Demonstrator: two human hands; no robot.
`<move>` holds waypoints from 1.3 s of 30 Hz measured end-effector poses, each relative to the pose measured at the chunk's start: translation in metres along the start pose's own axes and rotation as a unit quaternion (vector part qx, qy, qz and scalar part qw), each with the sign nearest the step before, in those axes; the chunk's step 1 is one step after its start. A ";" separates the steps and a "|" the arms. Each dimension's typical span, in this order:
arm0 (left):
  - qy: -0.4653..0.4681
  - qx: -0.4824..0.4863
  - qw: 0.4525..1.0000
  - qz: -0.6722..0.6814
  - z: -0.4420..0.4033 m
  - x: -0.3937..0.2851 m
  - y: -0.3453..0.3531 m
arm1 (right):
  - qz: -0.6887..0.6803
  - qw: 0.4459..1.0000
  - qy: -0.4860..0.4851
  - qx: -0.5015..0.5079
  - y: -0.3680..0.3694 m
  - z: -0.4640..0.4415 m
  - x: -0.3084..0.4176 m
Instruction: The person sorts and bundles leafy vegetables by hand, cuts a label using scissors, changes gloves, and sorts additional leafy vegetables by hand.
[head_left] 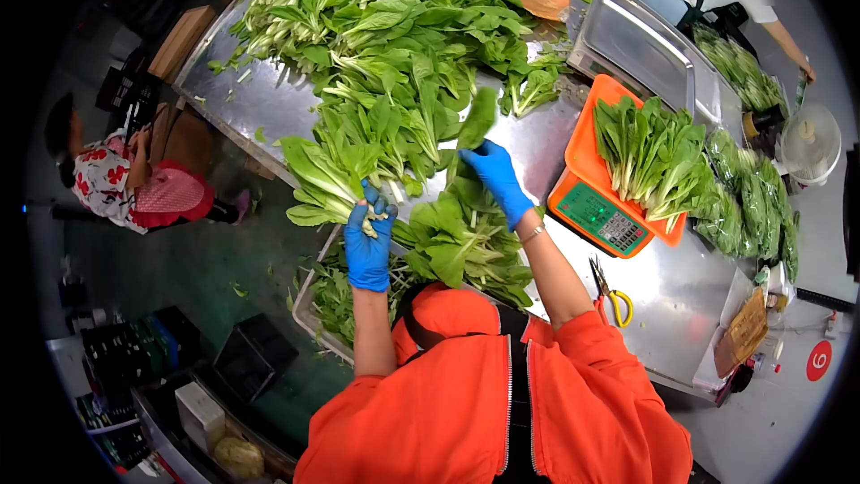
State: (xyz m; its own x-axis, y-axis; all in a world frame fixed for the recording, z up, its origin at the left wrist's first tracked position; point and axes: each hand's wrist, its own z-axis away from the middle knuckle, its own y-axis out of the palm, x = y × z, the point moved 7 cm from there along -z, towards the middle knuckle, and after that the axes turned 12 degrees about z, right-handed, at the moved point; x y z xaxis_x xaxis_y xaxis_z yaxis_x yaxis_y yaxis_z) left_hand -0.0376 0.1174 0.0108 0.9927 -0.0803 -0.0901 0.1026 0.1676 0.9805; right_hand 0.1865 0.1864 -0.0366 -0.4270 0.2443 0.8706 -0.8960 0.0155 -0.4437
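My left hand [369, 246], in a blue glove, is closed around the white stem ends of a bunch of leafy greens [318, 177]. The leaves of that bunch fan out to the left. My right hand [498, 181], also gloved in blue, pinches the lower end of a single green leaf [479, 118], slightly blurred. More greens [466, 237] lie between my hands, close to my body. Beyond both hands spreads a large heap of the same greens [394, 27].
An orange scale [566, 190] holding loose greens [649, 157] stands at right. Yellow-handled scissors [614, 300] lie near my right arm. A crate [309, 305] of leaves sits at the table's near edge. Bagged greens [752, 202] line the far right. Two other people are nearby.
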 end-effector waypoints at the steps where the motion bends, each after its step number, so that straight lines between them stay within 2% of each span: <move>1: -0.016 0.010 1.000 0.011 -0.001 0.004 0.001 | -0.146 0.989 0.006 0.015 -0.007 0.005 0.002; 2: -0.032 0.021 0.999 0.022 -0.002 0.009 0.002 | -0.154 0.986 0.034 0.047 -0.018 0.014 0.011; 3: -0.038 0.020 0.999 0.024 -0.002 0.013 0.002 | -0.153 0.987 0.037 0.041 -0.026 0.019 0.015; 5: -0.035 0.023 0.999 -0.001 -0.002 0.020 0.008 | -0.245 0.968 0.034 0.033 -0.038 0.026 0.022; 7: -0.025 -0.003 1.000 -0.017 -0.003 0.025 0.006 | -0.249 0.968 0.023 0.037 -0.046 0.030 0.029; 9: -0.045 0.018 0.996 -0.079 -0.006 0.029 0.001 | -0.204 0.977 -0.043 0.039 -0.050 0.032 0.042; 11: -0.044 0.021 0.993 -0.104 -0.004 0.037 0.011 | -0.156 0.985 -0.027 0.064 -0.051 0.045 0.067; 13: -0.022 -0.108 0.973 -0.204 0.000 0.039 0.009 | -0.107 0.990 -0.006 0.091 -0.043 0.052 0.071; 15: -0.017 -0.093 0.970 -0.222 -0.003 0.039 0.006 | -0.001 0.996 -0.064 0.059 -0.034 0.051 0.073; 16: -0.019 -0.096 0.970 -0.222 -0.002 0.040 0.005 | -0.070 0.995 -0.064 0.043 -0.029 0.051 0.073; 19: -0.023 -0.092 0.973 -0.211 -0.004 0.034 -0.004 | -0.051 0.990 -0.079 0.106 -0.027 0.062 0.075; 21: -0.022 -0.066 0.980 -0.188 -0.006 0.025 -0.005 | -0.004 0.987 -0.081 0.137 -0.032 0.065 0.058; 22: 0.031 -0.103 0.976 -0.191 -0.004 0.016 0.001 | 0.147 0.967 -0.120 0.169 -0.029 0.064 0.042; 23: 0.033 -0.103 0.976 -0.190 -0.004 0.013 0.001 | 0.294 0.922 -0.157 0.196 -0.027 0.067 0.039; 24: 0.065 -0.094 0.974 -0.195 -0.004 0.004 0.003 | 0.380 0.894 -0.147 0.184 -0.033 0.068 0.036; 25: 0.098 -0.085 0.971 -0.199 -0.004 -0.007 0.005 | 0.380 0.894 -0.149 0.184 -0.028 0.064 0.039; 27: 0.084 -0.079 0.978 -0.174 -0.005 -0.010 -0.001 | 0.268 0.956 -0.119 0.018 -0.033 0.047 0.058; 29: 0.083 -0.067 0.979 -0.175 -0.003 -0.007 0.002 | 0.238 0.967 -0.082 -0.026 -0.012 0.025 0.067; 30: 0.047 -0.039 0.985 -0.163 -0.001 0.000 0.006 | 0.260 0.960 -0.093 -0.038 0.005 0.015 0.063; 35: 0.055 -0.047 0.989 -0.128 0.000 -0.010 0.003 | 0.296 0.946 -0.108 -0.072 0.043 -0.019 0.021; 37: 0.094 -0.048 0.986 -0.132 0.001 -0.020 0.004 | 0.090 0.990 -0.088 -0.061 0.028 -0.021 0.007; 38: 0.092 -0.052 0.986 -0.131 0.001 -0.024 -0.003 | 0.032 0.996 -0.052 -0.070 0.019 -0.020 0.001; 39: 0.090 -0.056 0.986 -0.131 0.001 -0.022 -0.007 | 0.066 0.993 -0.048 -0.080 0.010 -0.018 0.001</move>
State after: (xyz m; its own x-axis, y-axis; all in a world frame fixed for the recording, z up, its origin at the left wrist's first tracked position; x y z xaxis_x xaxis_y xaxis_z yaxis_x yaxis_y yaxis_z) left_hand -0.0604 0.1173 0.0057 0.9250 0.0395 -0.3780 0.3540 0.2725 0.8947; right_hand 0.1793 0.2046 -0.0438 -0.5559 0.1612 0.8155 -0.8040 0.1452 -0.5767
